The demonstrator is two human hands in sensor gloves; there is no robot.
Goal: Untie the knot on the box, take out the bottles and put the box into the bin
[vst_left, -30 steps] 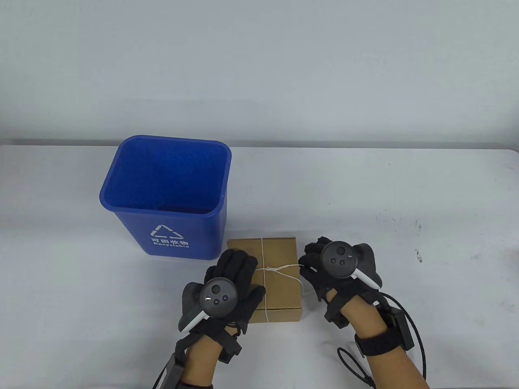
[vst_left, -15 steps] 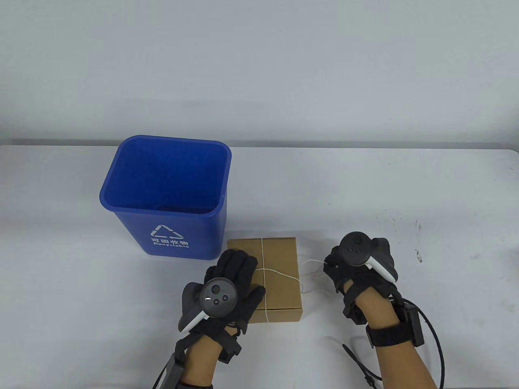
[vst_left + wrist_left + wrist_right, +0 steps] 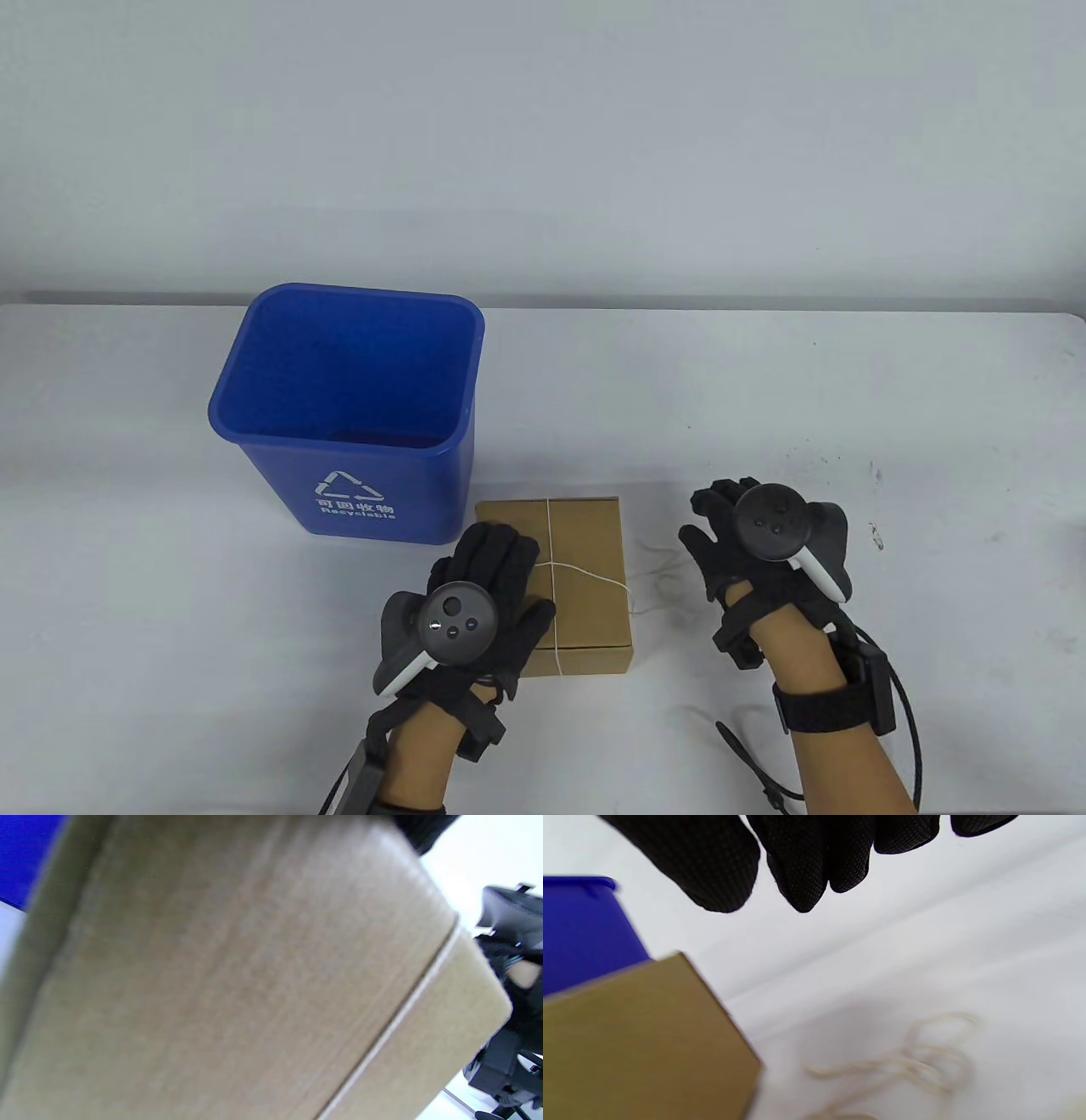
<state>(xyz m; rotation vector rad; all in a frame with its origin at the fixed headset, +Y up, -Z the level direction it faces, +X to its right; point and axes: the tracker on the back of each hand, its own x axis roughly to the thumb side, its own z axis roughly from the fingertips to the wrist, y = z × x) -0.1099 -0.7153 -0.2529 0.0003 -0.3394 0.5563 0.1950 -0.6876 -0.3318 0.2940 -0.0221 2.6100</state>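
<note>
White worktop, scuffed with dark specks well to the right of the box. Brown cardboard box lying flat, crossed by thin pale string. Just behind and left of the box, upright blue bin bearing a white recycling mark. Just right of the box, loose string end curled on the white surface.

Test or lab setting: bare white worktop against a plain grey wall, no furnishings.
</note>
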